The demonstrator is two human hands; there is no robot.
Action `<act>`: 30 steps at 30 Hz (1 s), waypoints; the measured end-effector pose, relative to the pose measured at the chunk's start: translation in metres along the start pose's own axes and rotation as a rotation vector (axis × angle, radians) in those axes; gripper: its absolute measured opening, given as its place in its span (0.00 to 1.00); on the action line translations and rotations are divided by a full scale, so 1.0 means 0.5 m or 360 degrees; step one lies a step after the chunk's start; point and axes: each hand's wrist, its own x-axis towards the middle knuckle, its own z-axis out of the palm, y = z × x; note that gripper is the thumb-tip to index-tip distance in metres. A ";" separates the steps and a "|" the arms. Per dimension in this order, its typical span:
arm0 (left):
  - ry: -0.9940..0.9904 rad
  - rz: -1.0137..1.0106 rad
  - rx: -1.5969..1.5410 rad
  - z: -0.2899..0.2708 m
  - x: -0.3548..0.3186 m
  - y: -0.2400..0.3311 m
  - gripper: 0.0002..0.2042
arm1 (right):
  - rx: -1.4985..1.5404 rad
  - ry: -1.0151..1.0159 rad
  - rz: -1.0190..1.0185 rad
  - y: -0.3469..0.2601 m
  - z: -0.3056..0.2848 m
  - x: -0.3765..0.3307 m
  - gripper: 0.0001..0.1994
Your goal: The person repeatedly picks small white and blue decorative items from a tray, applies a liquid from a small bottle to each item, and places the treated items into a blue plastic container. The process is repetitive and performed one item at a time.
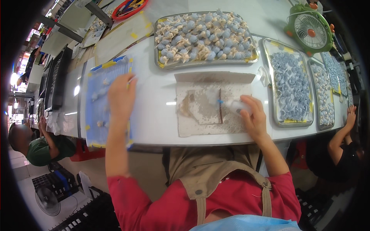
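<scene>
On the long white worktable [158, 111], the left hand [120, 98] lay open on a blue mat [101, 111]; the right hand [252, 115] gripped a small white bottle [236, 106] over stained cardboard [208, 106].

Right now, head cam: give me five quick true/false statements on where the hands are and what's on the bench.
1. The left hand reaches onto the blue tray. True.
2. The right hand rests on the green fan. False: it holds a small white bottle over the worn cardboard sheet; the fan stands far off at the upper right.
3. The big metal tray straight ahead holds mixed blue and cream pieces. True.
4. The tray to the right is empty. False: it is full of blue pieces.
5. The blue tray is heaped full. False: only a few scattered pieces lie on it.
</scene>
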 end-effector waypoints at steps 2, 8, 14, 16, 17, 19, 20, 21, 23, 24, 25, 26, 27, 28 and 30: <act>-0.0021 -0.0062 -0.0373 0.060 0.074 0.032 0.09 | 0.0024 -0.0013 0.0035 0.002 0.001 -0.002 0.18; -0.0099 0.0054 0.0009 0.243 0.228 0.011 0.13 | -0.0044 -0.0091 0.0091 0.001 0.003 -0.005 0.22; 0.0122 0.0019 -0.0110 0.197 0.214 -0.033 0.15 | 0.0015 -0.0152 0.0183 -0.016 -0.006 0.000 0.23; -0.0018 -0.0197 -0.0552 0.136 0.163 0.027 0.17 | -0.0015 -0.0180 0.0179 -0.008 -0.010 -0.006 0.22; -0.0156 -0.0365 -0.1009 0.105 0.125 0.065 0.18 | -0.0044 -0.0190 0.0155 -0.001 -0.009 -0.011 0.20; -0.0403 -0.0617 -0.1745 0.069 0.026 0.155 0.19 | -0.0045 -0.0153 0.0182 0.003 -0.012 -0.020 0.18; -0.0486 -0.0716 -0.2007 0.052 -0.033 0.195 0.20 | 0.0004 -0.0121 0.0217 -0.003 -0.012 -0.020 0.17; -0.0787 -0.0880 -0.2243 0.031 -0.086 0.219 0.20 | 0.0063 -0.0094 0.0242 -0.009 -0.013 -0.020 0.17; -0.0936 -0.1121 -0.2569 0.044 -0.183 0.275 0.19 | 0.0125 0.0028 0.0172 -0.009 -0.022 -0.028 0.16; -0.0962 -0.1274 -0.2636 0.055 -0.223 0.300 0.18 | 0.0152 0.0072 0.0137 -0.009 -0.029 -0.035 0.15; -0.1033 -0.1322 -0.2591 0.063 -0.249 0.317 0.18 | 0.0250 0.0048 0.0231 -0.013 -0.038 -0.044 0.15; -0.1077 -0.1366 -0.2611 0.065 -0.268 0.331 0.18 | 0.0345 0.0012 0.0329 -0.021 -0.051 -0.059 0.15; -0.1122 -0.1411 -0.2631 0.065 -0.284 0.342 0.18 | 0.0438 -0.0022 0.0431 -0.030 -0.062 -0.072 0.15; -0.1168 -0.1456 -0.2652 0.065 -0.298 0.352 0.18 | 0.0588 -0.0025 0.0474 -0.038 -0.071 -0.081 0.15; -0.1089 -0.1427 -0.2651 0.057 -0.306 0.362 0.19 | 0.0896 -0.0009 0.0556 -0.057 -0.084 -0.095 0.15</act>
